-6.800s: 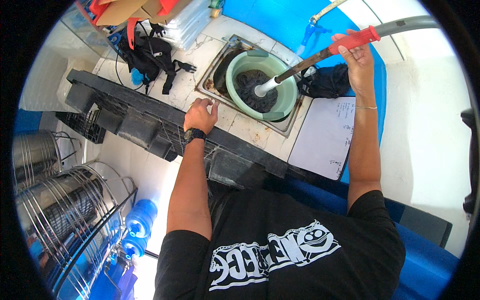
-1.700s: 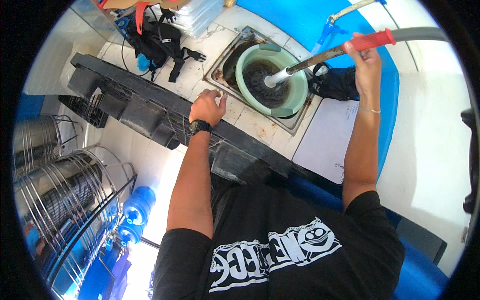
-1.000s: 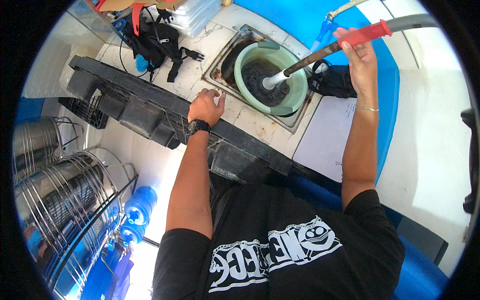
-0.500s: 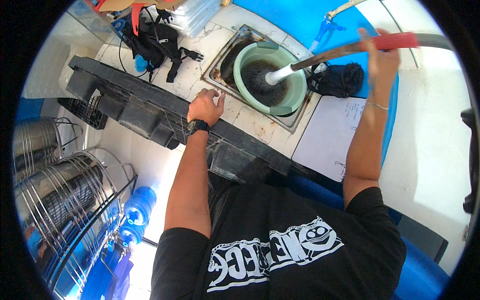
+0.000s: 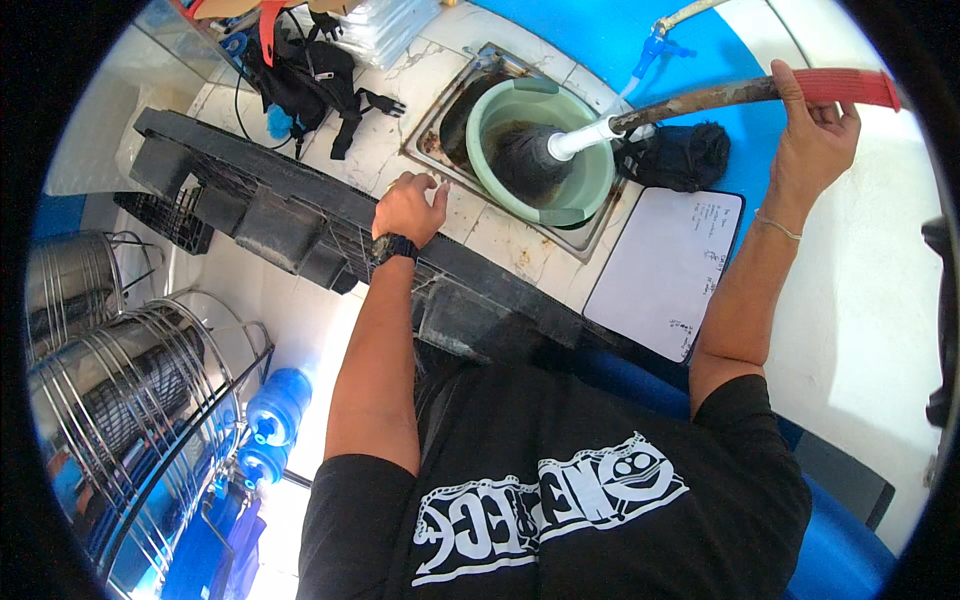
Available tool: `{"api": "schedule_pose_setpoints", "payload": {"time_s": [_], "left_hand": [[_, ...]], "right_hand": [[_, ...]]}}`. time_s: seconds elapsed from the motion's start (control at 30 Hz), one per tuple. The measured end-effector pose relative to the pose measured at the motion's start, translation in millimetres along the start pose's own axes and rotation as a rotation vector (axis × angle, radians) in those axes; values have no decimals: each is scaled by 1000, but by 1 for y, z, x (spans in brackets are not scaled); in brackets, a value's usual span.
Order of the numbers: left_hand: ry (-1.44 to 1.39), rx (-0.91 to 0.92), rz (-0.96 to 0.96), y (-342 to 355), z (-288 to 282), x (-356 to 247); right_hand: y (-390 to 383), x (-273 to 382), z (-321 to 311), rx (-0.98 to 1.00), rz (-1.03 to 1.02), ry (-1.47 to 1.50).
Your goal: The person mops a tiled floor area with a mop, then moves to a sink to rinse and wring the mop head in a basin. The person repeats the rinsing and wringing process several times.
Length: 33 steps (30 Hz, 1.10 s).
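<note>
A mop leans into a pale green basin [image 5: 482,190], its dark wet head down in murky water and its white socket near the rim. The brown, worn mop handle [image 5: 695,103] rises to the right, ending in a red grip. My right hand [image 5: 815,140] is closed on the handle just below that grip. My left hand [image 5: 408,212], with a dark watch at the wrist, rests by the counter edge at the black plastic pallet [image 5: 290,210]. It holds nothing; its fingers are slightly bent and the thumb stands apart.
The basin sits in a stained metal sink [image 5: 425,145]. Above it a blue tap [image 5: 652,55] runs water. A black pouch [image 5: 685,155] and a whiteboard [image 5: 660,270] lie right; a black strapped bag [image 5: 315,75] lies left. Wire racks [image 5: 150,390] and blue bottles [image 5: 278,405] stand lower left.
My right hand has moved right, drawing the handle outward and tilting it. The mop head shows more above the water. My left hand has barely moved.
</note>
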State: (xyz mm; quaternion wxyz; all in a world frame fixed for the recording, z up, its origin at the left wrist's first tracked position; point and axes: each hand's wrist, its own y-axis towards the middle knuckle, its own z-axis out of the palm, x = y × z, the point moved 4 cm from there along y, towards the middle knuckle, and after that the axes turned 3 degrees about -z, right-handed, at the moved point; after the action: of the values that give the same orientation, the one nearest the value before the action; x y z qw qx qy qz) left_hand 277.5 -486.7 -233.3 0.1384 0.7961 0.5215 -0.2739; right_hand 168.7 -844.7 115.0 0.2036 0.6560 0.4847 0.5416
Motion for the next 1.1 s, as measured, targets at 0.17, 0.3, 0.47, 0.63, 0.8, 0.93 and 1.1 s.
{"api": "schedule_pose_setpoints", "payload": {"time_s": [0.17, 0.3, 0.47, 0.63, 0.8, 0.93, 1.1], "left_hand": [[2, 5, -10, 0, 0, 0], [-34, 8, -27, -1, -2, -1], [-31, -1, -14, -1, -4, -2], [-26, 1, -8, 0, -2, -2], [-14, -4, -6, -1, -2, -3], [-21, -29, 18, -1, -3, -4], [-15, -59, 44, 0, -3, -5]], "right_hand": [[-30, -33, 35, 363, 177, -107], [-63, -41, 53, 396, 282, 462], [-27, -9, 21, 210, 110, 263], [5, 7, -1, -60, -45, 88], [-45, -28, 29, 286, 297, -151], [-73, -30, 42, 357, 330, 451], [-28, 2, 3, 127, 185, 333]]}}
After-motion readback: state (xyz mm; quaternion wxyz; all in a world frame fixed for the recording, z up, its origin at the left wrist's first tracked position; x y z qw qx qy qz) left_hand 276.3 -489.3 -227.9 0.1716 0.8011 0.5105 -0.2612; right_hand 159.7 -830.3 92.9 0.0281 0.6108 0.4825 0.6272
